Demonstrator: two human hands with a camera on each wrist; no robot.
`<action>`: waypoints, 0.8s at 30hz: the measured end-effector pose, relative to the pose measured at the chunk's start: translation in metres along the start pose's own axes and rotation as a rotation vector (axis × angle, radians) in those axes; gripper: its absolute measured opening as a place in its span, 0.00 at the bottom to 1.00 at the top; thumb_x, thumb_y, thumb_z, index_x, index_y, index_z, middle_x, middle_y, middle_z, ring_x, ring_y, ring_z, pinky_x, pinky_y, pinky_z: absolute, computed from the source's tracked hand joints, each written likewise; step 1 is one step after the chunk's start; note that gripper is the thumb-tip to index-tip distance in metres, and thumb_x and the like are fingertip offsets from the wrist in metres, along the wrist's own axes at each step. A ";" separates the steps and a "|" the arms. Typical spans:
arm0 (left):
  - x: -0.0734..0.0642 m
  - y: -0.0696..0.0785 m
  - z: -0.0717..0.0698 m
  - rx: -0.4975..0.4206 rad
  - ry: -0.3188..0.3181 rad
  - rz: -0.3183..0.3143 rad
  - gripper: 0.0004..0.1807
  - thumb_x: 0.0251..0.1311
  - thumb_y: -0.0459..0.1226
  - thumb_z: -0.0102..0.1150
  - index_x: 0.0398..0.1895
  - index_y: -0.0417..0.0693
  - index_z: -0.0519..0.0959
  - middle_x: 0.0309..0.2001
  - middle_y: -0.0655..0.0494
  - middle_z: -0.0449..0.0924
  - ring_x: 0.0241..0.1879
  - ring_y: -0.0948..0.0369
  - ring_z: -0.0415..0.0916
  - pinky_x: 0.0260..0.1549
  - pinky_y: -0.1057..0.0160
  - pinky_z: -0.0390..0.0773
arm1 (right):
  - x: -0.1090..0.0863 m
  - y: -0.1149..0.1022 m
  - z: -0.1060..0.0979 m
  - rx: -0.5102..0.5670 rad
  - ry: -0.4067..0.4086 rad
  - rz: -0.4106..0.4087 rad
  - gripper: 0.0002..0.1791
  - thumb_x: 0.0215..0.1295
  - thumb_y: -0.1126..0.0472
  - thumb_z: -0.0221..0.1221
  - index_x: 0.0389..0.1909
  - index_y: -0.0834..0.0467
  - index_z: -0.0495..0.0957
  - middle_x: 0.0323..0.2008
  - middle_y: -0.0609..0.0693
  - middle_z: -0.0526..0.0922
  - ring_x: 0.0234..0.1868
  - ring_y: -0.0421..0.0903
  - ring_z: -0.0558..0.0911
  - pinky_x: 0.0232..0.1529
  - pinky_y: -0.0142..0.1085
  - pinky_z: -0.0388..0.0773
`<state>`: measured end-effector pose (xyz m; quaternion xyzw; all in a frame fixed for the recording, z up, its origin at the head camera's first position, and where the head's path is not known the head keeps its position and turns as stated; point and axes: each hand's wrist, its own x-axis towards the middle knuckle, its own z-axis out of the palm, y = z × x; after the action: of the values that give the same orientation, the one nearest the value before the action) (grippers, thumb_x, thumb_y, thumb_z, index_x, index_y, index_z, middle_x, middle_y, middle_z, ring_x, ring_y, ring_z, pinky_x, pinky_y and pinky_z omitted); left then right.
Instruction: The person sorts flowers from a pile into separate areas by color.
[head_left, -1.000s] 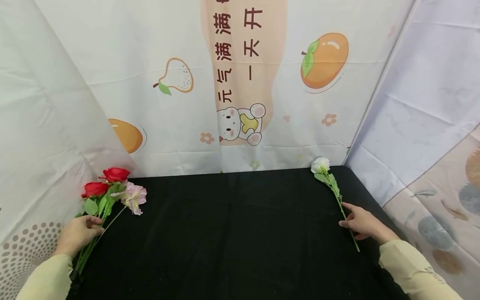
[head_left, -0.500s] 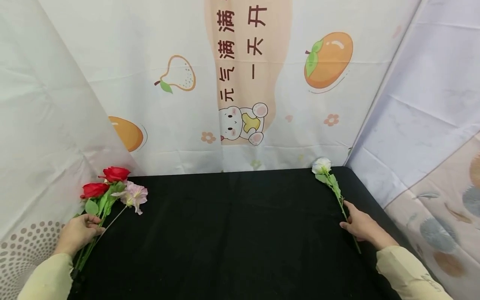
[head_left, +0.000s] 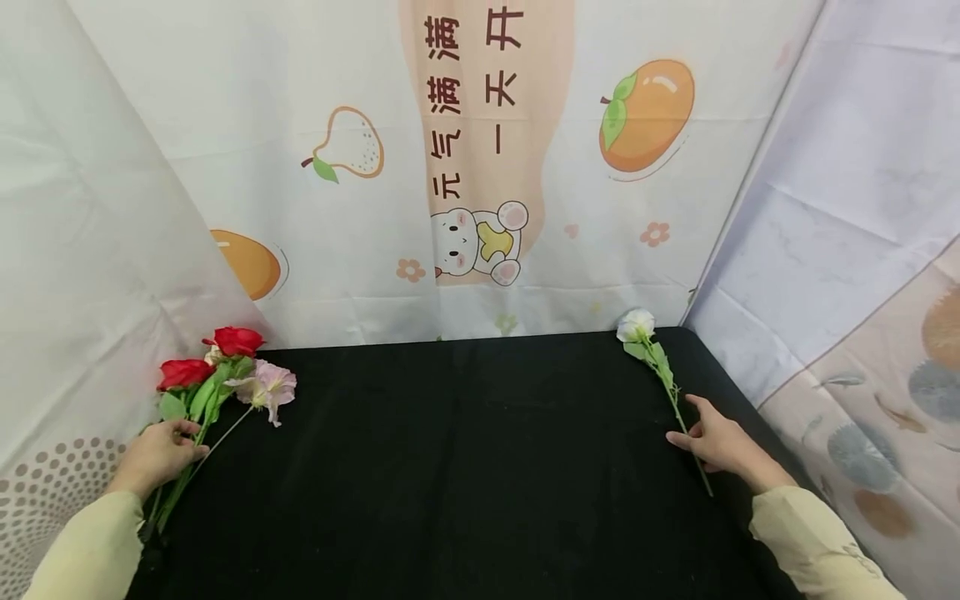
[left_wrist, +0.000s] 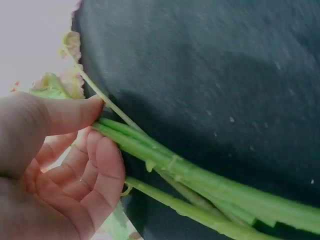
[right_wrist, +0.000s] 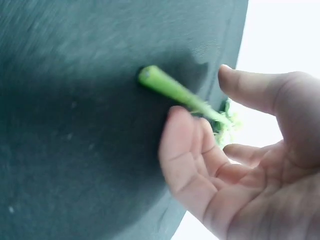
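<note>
A printed white backdrop (head_left: 330, 242) behind a black-covered bench (head_left: 450, 467), with a bunch of flowers (head_left: 208, 396) at left and a single white flower (head_left: 636, 326) at right.
The bunch, red roses (head_left: 238, 341) with a pale pink flower (head_left: 272, 385), has its green stems (left_wrist: 180, 170) pinched between thumb and fingers of the left hand (head_left: 156, 454); the right hand (head_left: 717, 440) is loosely spread about the white flower's stem, thumb and fingers apart, any touch unclear.

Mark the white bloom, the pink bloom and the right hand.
White bloom (head_left: 636, 326): head view, on its petals.
Pink bloom (head_left: 270, 384): head view, on its petals.
Right hand (head_left: 723, 441): head view, on the back of the hand.
</note>
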<state>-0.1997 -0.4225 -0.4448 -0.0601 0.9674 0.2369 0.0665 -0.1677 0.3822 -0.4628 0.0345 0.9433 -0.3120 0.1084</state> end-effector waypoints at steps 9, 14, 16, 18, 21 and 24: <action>-0.007 -0.004 -0.007 -0.092 0.103 0.024 0.25 0.65 0.37 0.63 0.55 0.22 0.71 0.34 0.43 0.82 0.28 0.57 0.75 0.25 0.59 0.73 | -0.018 -0.023 -0.003 -0.222 0.147 -0.126 0.37 0.72 0.51 0.62 0.68 0.74 0.62 0.40 0.61 0.83 0.39 0.58 0.83 0.36 0.57 0.78; -0.012 0.006 -0.014 -0.096 0.193 0.029 0.26 0.69 0.39 0.61 0.57 0.22 0.71 0.39 0.38 0.79 0.32 0.53 0.76 0.26 0.59 0.74 | -0.024 -0.037 -0.002 -0.192 0.168 -0.205 0.29 0.71 0.53 0.63 0.62 0.70 0.71 0.38 0.53 0.85 0.35 0.49 0.83 0.34 0.49 0.79; -0.013 0.011 -0.016 -0.124 0.207 0.005 0.27 0.70 0.40 0.60 0.59 0.23 0.70 0.41 0.37 0.78 0.32 0.53 0.76 0.25 0.60 0.74 | -0.025 -0.042 -0.002 -0.186 0.170 -0.224 0.27 0.72 0.52 0.63 0.61 0.69 0.73 0.37 0.51 0.85 0.34 0.46 0.81 0.33 0.45 0.78; -0.015 0.015 -0.015 -0.157 0.228 0.005 0.28 0.71 0.41 0.60 0.60 0.24 0.69 0.41 0.38 0.77 0.29 0.56 0.76 0.23 0.62 0.76 | -0.025 -0.046 -0.002 -0.177 0.171 -0.244 0.26 0.72 0.52 0.63 0.60 0.68 0.74 0.37 0.49 0.84 0.32 0.44 0.80 0.31 0.43 0.76; -0.019 0.023 -0.014 -0.231 0.248 0.009 0.28 0.71 0.41 0.60 0.62 0.25 0.69 0.42 0.41 0.78 0.25 0.62 0.77 0.22 0.64 0.79 | -0.024 -0.051 -0.002 -0.158 0.171 -0.275 0.23 0.72 0.52 0.63 0.58 0.66 0.76 0.35 0.47 0.83 0.29 0.41 0.77 0.30 0.39 0.74; -0.022 0.034 -0.012 -0.316 0.249 0.016 0.30 0.71 0.41 0.60 0.65 0.26 0.66 0.43 0.42 0.77 0.25 0.63 0.78 0.24 0.64 0.82 | -0.024 -0.058 -0.001 -0.130 0.164 -0.299 0.20 0.72 0.54 0.63 0.55 0.64 0.79 0.34 0.46 0.82 0.25 0.39 0.73 0.27 0.36 0.72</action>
<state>-0.1843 -0.3959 -0.4153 -0.0908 0.9195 0.3769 -0.0656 -0.1525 0.3364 -0.4233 -0.0881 0.9617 -0.2590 -0.0143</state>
